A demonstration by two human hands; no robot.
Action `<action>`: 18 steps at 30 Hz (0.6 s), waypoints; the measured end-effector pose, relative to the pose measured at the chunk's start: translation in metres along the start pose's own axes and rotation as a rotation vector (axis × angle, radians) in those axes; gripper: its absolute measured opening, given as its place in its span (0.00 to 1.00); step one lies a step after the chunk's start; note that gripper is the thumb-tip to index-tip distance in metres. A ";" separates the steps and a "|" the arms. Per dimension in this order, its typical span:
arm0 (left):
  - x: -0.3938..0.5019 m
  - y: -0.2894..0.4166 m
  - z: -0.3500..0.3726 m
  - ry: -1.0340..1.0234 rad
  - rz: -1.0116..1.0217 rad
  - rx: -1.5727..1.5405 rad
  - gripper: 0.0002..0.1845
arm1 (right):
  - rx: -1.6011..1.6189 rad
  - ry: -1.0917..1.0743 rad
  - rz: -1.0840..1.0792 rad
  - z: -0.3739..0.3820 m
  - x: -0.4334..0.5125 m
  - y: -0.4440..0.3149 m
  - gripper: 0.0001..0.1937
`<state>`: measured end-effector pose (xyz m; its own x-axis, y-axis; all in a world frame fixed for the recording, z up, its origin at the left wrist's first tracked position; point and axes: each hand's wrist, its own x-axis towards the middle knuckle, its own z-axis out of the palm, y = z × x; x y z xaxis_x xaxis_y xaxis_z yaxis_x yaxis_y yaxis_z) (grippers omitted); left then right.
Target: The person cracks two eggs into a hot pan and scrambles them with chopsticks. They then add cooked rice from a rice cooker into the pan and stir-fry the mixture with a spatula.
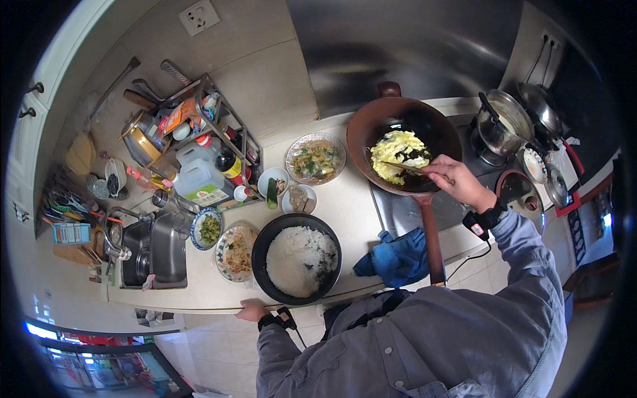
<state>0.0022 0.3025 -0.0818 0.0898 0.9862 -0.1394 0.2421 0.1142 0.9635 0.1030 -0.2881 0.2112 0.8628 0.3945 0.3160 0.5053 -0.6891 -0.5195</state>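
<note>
My right hand (446, 174) grips wooden chopsticks (400, 165) whose tips reach into yellow scrambled egg (393, 149). The egg lies in a brown wok (359, 127) with a dark inside, standing over the stove at the right. The wok's long handle (432, 234) points toward my body. At the counter's front edge, my left hand (252, 310) touches the rim; its fingers are partly hidden. Closest to it is a black pan (259, 263) of white rice (298, 261). A blue cloth (398, 256) lies beside the wok handle.
Plates of food (238, 253), a bowl of chopped greens (209, 230) and a covered dish (316, 158) stand left of the wok. A steel pot (503, 122) stands right. A rack (219, 124) with bottles and the sink (169, 248) are at left. A glass lid (520, 199) lies near my right forearm.
</note>
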 end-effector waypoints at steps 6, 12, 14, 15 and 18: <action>-0.004 0.005 0.002 0.036 0.008 0.080 0.30 | 0.009 -0.131 0.030 -0.004 0.000 0.012 0.11; -0.008 0.009 0.000 0.027 0.031 0.012 0.30 | -0.134 0.286 0.188 -0.019 0.026 0.072 0.10; -0.006 0.008 0.000 0.036 0.023 0.102 0.30 | -0.140 0.273 0.263 -0.015 0.029 0.082 0.10; -0.005 0.006 -0.001 0.033 0.016 0.114 0.30 | -0.128 0.258 0.355 -0.012 0.030 0.083 0.10; 0.000 0.003 0.000 0.029 -0.010 0.097 0.30 | -0.196 0.186 0.105 0.012 0.042 0.070 0.10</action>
<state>0.0025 0.3027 -0.0791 0.0593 0.9883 -0.1404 0.3356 0.1128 0.9352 0.1745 -0.3125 0.1787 0.8842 0.2090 0.4178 0.3854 -0.8318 -0.3994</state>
